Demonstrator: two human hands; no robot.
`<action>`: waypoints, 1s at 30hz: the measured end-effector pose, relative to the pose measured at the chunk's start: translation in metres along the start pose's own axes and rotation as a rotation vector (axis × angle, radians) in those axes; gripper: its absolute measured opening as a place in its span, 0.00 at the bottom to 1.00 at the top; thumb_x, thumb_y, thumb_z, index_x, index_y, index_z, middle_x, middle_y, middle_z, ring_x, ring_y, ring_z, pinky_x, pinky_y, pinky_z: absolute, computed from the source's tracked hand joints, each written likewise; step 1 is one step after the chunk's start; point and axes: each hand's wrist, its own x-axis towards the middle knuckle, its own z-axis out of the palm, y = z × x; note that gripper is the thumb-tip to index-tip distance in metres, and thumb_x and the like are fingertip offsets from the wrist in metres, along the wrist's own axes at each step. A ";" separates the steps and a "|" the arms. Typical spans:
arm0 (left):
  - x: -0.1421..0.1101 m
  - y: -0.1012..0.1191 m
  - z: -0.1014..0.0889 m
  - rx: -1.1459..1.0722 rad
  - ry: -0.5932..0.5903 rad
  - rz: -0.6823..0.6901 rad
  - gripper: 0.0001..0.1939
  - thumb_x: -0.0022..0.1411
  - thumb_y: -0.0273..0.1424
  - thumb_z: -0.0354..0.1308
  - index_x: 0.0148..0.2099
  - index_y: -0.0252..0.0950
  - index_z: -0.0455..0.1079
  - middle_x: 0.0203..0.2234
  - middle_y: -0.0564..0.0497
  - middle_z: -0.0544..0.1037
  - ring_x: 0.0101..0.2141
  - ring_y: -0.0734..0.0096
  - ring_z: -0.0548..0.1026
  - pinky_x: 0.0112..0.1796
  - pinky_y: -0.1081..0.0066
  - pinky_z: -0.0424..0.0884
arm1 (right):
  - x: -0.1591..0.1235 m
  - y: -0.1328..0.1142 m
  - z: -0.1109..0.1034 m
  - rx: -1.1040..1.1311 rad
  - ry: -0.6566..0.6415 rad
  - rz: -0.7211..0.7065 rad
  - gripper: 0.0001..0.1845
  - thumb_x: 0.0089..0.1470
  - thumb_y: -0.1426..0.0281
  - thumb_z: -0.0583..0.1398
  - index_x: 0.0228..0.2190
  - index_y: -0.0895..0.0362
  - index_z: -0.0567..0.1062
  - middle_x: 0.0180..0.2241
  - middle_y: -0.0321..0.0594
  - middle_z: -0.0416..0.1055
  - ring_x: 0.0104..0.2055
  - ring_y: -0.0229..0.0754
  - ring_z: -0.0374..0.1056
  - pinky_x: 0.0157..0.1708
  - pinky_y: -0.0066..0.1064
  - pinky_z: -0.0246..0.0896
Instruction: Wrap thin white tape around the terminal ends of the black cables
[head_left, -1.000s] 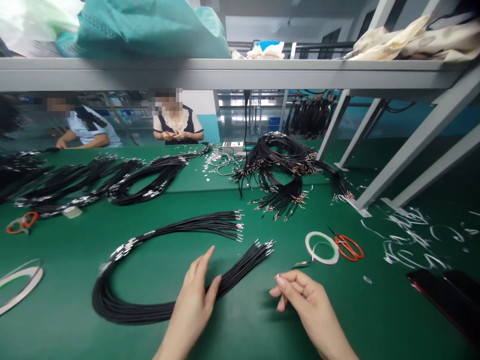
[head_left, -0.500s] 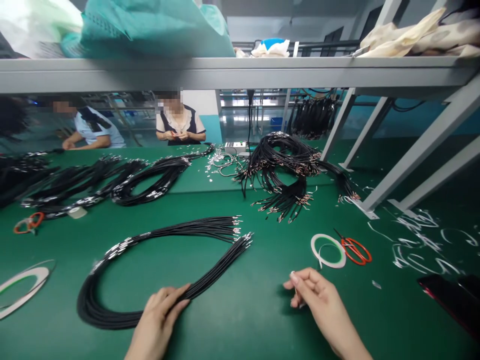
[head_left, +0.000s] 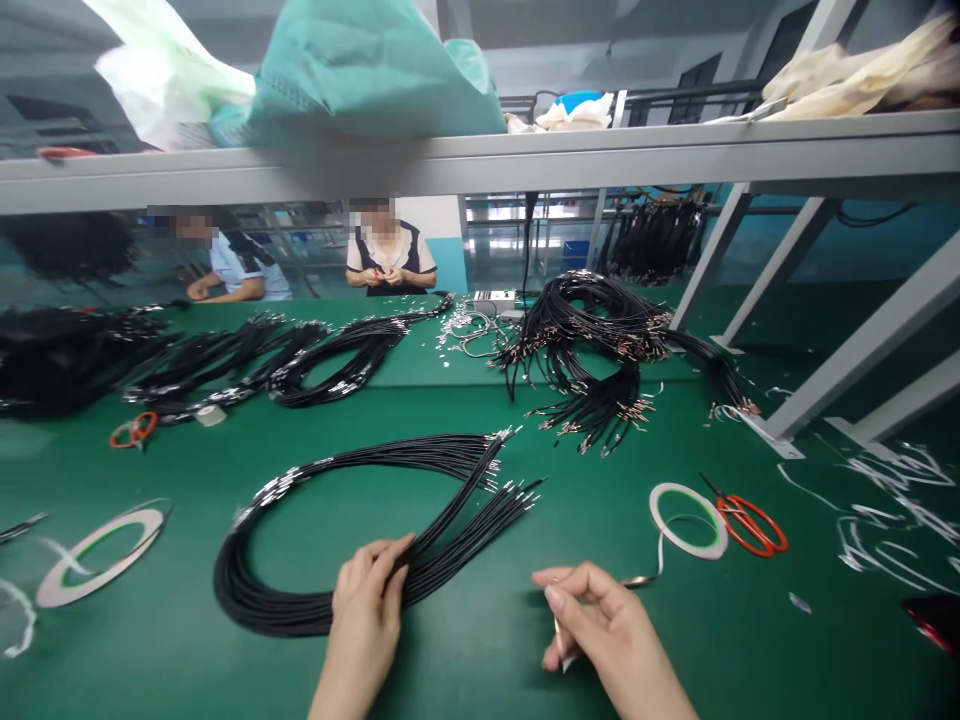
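Observation:
My left hand is closed around part of a looped bundle of black cables lying on the green table. Some cables in its grip are raised and split off from the rest, crossing over toward the far end. The bundle's tips are bare and metallic, and clear silvery pieces sit along its left curve. Right of the bundle, my right hand pinches a narrow, shiny strip of tape, partly hidden by the fingers. Behind that hand, the strip appears to run back to a white tape roll with a green inner side.
Orange-handled scissors lie beside the roll. Another tape roll and more orange scissors are at left. Cable heaps line the back. Metal shelf legs stand at right. Two people sit across the table.
The view has shifted left. Part of the cable bundle has been separated and swung left across the other cables. My right hand has moved away from the roll, with more tape showing behind it.

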 end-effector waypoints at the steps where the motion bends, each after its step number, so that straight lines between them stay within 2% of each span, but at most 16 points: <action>1: -0.003 0.011 0.001 -0.020 0.048 -0.026 0.14 0.61 0.35 0.52 0.46 0.40 0.74 0.38 0.45 0.75 0.42 0.53 0.72 0.45 0.52 0.67 | -0.001 0.001 0.001 0.004 -0.012 0.008 0.20 0.48 0.55 0.65 0.24 0.60 0.71 0.39 0.49 0.75 0.16 0.33 0.71 0.20 0.27 0.64; 3: -0.013 0.041 0.006 -0.201 -0.037 -0.052 0.13 0.60 0.36 0.55 0.46 0.40 0.73 0.41 0.44 0.74 0.45 0.55 0.71 0.48 0.54 0.65 | -0.003 0.003 0.003 0.010 -0.033 0.036 0.20 0.48 0.55 0.65 0.24 0.60 0.71 0.39 0.48 0.74 0.15 0.34 0.70 0.18 0.27 0.64; 5: -0.024 0.073 0.013 -0.499 -0.259 -0.096 0.13 0.61 0.37 0.56 0.45 0.39 0.74 0.41 0.45 0.75 0.43 0.59 0.73 0.46 0.61 0.68 | -0.006 0.002 0.006 -0.007 -0.034 0.018 0.19 0.48 0.55 0.65 0.24 0.59 0.72 0.39 0.46 0.73 0.17 0.34 0.69 0.19 0.28 0.64; 7: -0.033 0.099 0.021 -0.829 -0.459 -0.203 0.15 0.59 0.41 0.57 0.43 0.36 0.74 0.35 0.45 0.78 0.36 0.62 0.76 0.38 0.66 0.72 | -0.007 -0.001 0.009 -0.071 -0.001 -0.082 0.18 0.47 0.56 0.66 0.22 0.58 0.74 0.36 0.43 0.71 0.24 0.38 0.71 0.25 0.30 0.66; 9: -0.038 0.115 0.027 -0.990 -0.547 -0.292 0.18 0.52 0.42 0.64 0.41 0.34 0.75 0.31 0.45 0.79 0.33 0.64 0.76 0.34 0.69 0.72 | -0.008 -0.006 0.010 -0.161 0.045 -0.205 0.16 0.47 0.57 0.66 0.21 0.57 0.76 0.33 0.41 0.68 0.32 0.42 0.69 0.32 0.30 0.66; 11: -0.038 0.122 0.030 -1.006 -0.522 -0.324 0.16 0.49 0.39 0.67 0.37 0.34 0.77 0.30 0.45 0.80 0.31 0.66 0.76 0.33 0.71 0.71 | -0.007 -0.010 0.010 -0.229 0.064 -0.272 0.15 0.49 0.58 0.65 0.21 0.56 0.76 0.30 0.40 0.66 0.34 0.43 0.67 0.34 0.30 0.64; 14: -0.035 0.123 0.030 -1.031 -0.451 -0.373 0.11 0.49 0.38 0.68 0.28 0.34 0.78 0.27 0.47 0.80 0.30 0.66 0.76 0.35 0.71 0.71 | -0.008 -0.013 0.008 -0.287 0.045 -0.315 0.11 0.50 0.62 0.64 0.23 0.56 0.75 0.29 0.38 0.65 0.30 0.41 0.65 0.32 0.30 0.64; 16: -0.034 0.124 0.028 -1.073 -0.444 -0.448 0.11 0.49 0.38 0.68 0.27 0.34 0.78 0.23 0.49 0.80 0.27 0.68 0.75 0.33 0.72 0.70 | -0.010 -0.013 0.006 -0.304 0.057 -0.338 0.07 0.50 0.64 0.65 0.31 0.54 0.76 0.33 0.40 0.68 0.30 0.40 0.65 0.33 0.31 0.65; 18: -0.034 0.126 0.026 -1.092 -0.442 -0.503 0.12 0.47 0.38 0.69 0.27 0.34 0.77 0.20 0.50 0.79 0.24 0.71 0.74 0.29 0.74 0.70 | -0.012 -0.014 0.006 -0.306 0.075 -0.358 0.18 0.50 0.64 0.65 0.44 0.52 0.74 0.42 0.43 0.69 0.34 0.42 0.68 0.38 0.34 0.66; 20: -0.035 0.129 0.025 -1.106 -0.432 -0.518 0.12 0.47 0.38 0.69 0.25 0.33 0.77 0.18 0.51 0.78 0.22 0.73 0.72 0.28 0.75 0.69 | -0.015 -0.017 0.007 -0.317 0.052 -0.379 0.24 0.51 0.62 0.63 0.50 0.50 0.71 0.49 0.46 0.69 0.41 0.46 0.69 0.45 0.38 0.65; 22: -0.035 0.131 0.024 -1.132 -0.433 -0.522 0.12 0.46 0.37 0.69 0.25 0.33 0.77 0.18 0.52 0.77 0.21 0.74 0.71 0.28 0.75 0.68 | -0.016 -0.022 0.007 -0.343 -0.009 -0.387 0.20 0.52 0.62 0.62 0.48 0.50 0.75 0.49 0.46 0.70 0.46 0.48 0.68 0.50 0.40 0.62; 24: -0.036 0.132 0.024 -1.152 -0.440 -0.525 0.11 0.46 0.37 0.69 0.25 0.33 0.77 0.18 0.52 0.77 0.21 0.75 0.71 0.28 0.76 0.68 | -0.016 -0.025 0.007 -0.354 -0.057 -0.380 0.16 0.53 0.62 0.62 0.43 0.51 0.78 0.46 0.46 0.74 0.47 0.50 0.68 0.50 0.42 0.62; 30: -0.038 0.130 0.029 -1.128 -0.425 -0.483 0.12 0.48 0.37 0.68 0.24 0.33 0.76 0.19 0.51 0.78 0.23 0.73 0.73 0.29 0.74 0.70 | -0.013 -0.022 0.007 -0.267 -0.129 -0.323 0.08 0.52 0.64 0.63 0.34 0.53 0.80 0.35 0.44 0.78 0.40 0.48 0.73 0.42 0.37 0.67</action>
